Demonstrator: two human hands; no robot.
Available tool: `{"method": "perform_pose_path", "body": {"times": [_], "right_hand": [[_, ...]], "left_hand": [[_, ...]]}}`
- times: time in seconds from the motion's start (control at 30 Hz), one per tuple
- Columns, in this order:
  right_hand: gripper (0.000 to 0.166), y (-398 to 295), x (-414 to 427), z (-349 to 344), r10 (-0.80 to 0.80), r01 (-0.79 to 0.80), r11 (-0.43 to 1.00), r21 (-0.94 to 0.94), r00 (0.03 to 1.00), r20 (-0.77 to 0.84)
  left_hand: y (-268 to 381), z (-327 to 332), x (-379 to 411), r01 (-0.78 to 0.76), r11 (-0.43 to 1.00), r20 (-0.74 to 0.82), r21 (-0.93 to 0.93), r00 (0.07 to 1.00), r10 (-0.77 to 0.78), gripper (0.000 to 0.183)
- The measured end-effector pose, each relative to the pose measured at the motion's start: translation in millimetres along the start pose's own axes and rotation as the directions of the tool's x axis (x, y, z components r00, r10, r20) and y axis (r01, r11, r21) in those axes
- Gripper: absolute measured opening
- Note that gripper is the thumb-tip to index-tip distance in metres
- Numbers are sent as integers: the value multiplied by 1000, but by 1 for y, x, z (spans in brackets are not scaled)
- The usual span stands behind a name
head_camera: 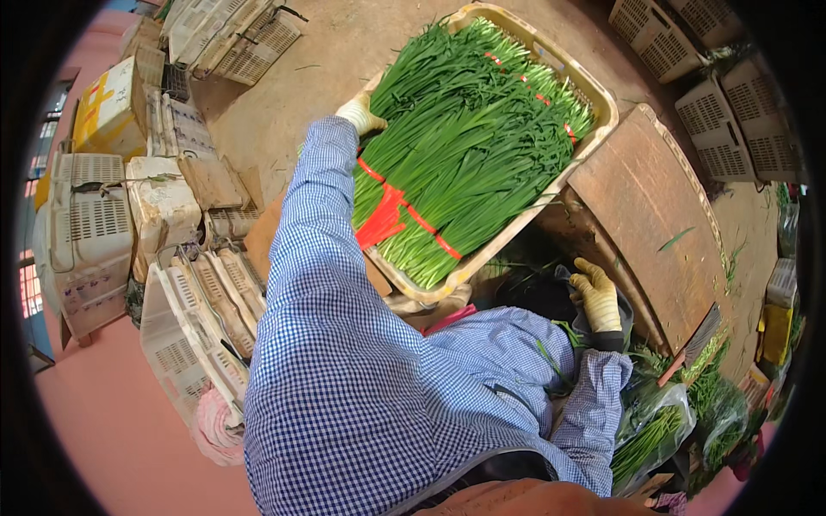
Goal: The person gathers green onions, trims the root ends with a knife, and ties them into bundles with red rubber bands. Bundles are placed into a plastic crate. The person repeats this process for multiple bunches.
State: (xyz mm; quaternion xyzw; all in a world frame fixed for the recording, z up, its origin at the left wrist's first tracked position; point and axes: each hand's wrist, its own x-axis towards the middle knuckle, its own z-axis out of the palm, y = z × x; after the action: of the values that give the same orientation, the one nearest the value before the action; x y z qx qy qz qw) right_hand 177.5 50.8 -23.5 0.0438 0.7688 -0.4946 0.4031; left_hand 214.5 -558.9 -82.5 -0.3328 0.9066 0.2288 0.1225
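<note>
A pale yellow plastic crate (597, 132) stands before me, filled with bundles of green garlic chives (464, 155). Red ties (423, 222) bind the bundles, and the nearest one has a cluster of loose red tails. My left hand (359, 115), in a cream work glove, is at the crate's left side against the leaves; its fingers are partly hidden, so its grip is unclear. To the right of the crate's near corner is my right hand (597, 295) in a yellowed glove. Its fingers are bent beside a dark apron or sheet (584, 322), and whether they hold it is unclear.
A worn wooden board (648, 213) lies right of the crate, with a flat-bladed tool (694, 342) at its near end. Bagged greens (652, 432) sit at lower right. Plastic crates (200, 316) and foam boxes (164, 200) stand on the left; more crates (716, 129) are at upper right.
</note>
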Motion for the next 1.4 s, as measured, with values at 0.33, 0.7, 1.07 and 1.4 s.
{"method": "perform_pose_path", "body": {"times": [0.33, 0.7, 1.07, 1.4], "right_hand": [[46, 12, 24, 10, -40, 44, 976, -213, 999, 21], [46, 2, 10, 7, 4, -7, 981, -196, 1000, -14], [45, 14, 19, 5, -28, 28, 993, -116, 1000, 2], [48, -50, 32, 75, -565, 516, 676, -527, 821, 79]], "left_hand": [[-12, 35, 14, 5, 999, 67, -51, 998, -1, 91], [-7, 43, 19, 61, 980, 55, -188, 997, -51, 108], [-12, 0, -20, 14, 984, -85, -179, 996, -30, 77], [-18, 42, -92, -189, 981, -423, 35, 887, 186, 70]]}}
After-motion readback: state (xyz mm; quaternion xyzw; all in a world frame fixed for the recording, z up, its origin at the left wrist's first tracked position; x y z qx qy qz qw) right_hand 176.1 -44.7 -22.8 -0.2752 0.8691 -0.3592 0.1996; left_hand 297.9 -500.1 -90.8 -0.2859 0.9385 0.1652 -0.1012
